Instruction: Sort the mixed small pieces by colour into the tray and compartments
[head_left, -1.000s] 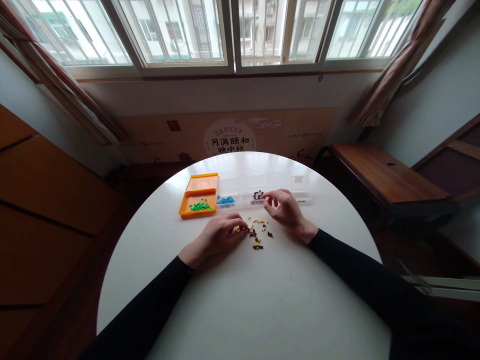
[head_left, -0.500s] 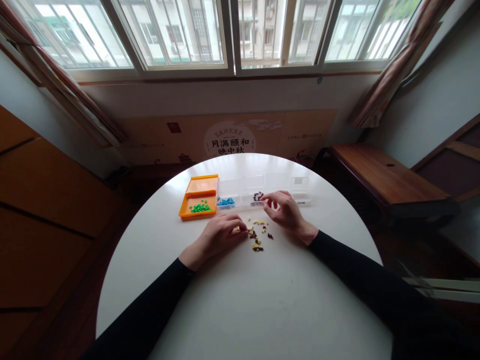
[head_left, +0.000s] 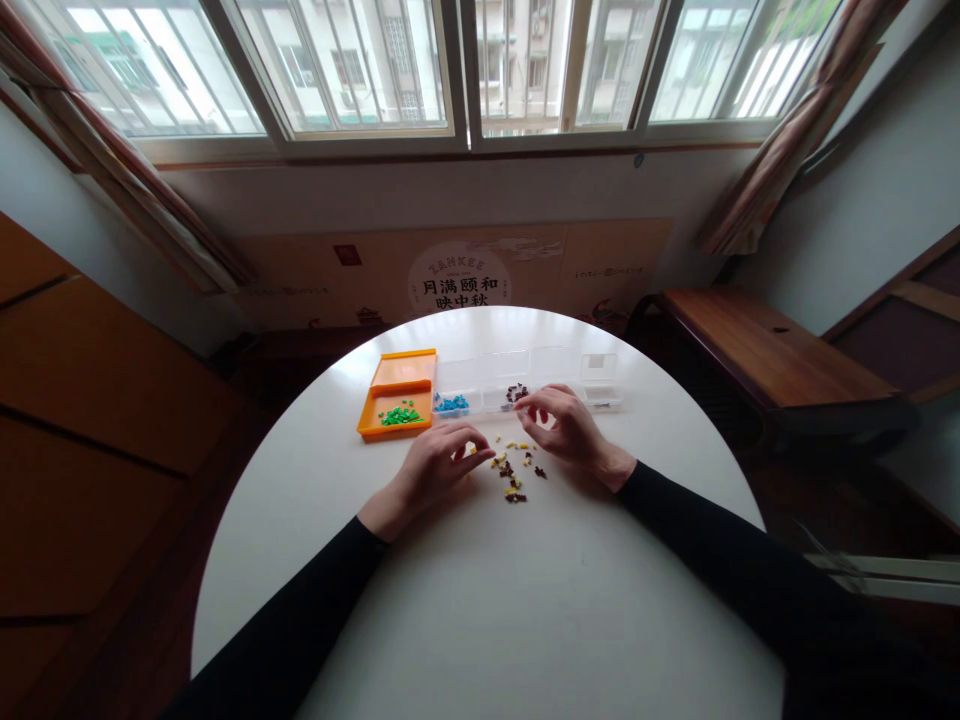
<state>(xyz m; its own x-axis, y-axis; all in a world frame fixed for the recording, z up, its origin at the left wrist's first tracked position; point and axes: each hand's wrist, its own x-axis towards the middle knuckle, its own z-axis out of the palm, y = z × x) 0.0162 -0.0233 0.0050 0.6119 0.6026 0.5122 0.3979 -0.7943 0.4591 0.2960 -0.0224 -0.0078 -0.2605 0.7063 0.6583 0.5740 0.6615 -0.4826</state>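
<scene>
Small brown and yellow pieces, apparently toy bricks, lie loose in a small pile on the white round table. My left hand rests at the pile's left edge, thumb and forefinger a little apart; I make out nothing held. A yellow piece shows beside its fingers. Above the pile's right side is my right hand, fingers curved and thumb apart from the forefinger, just in front of a clear compartment box. Brown pieces sit in one compartment and blue pieces in the leftmost.
An orange open case holding green pieces stands left of the clear box. The clear lids are raised behind it. A wooden bench is to the right, and a printed cardboard panel stands below the window.
My right hand has drawn back slightly from the brown pieces' compartment, toward me and left. My left thumb and forefinger have parted and lifted slightly from the pile.
</scene>
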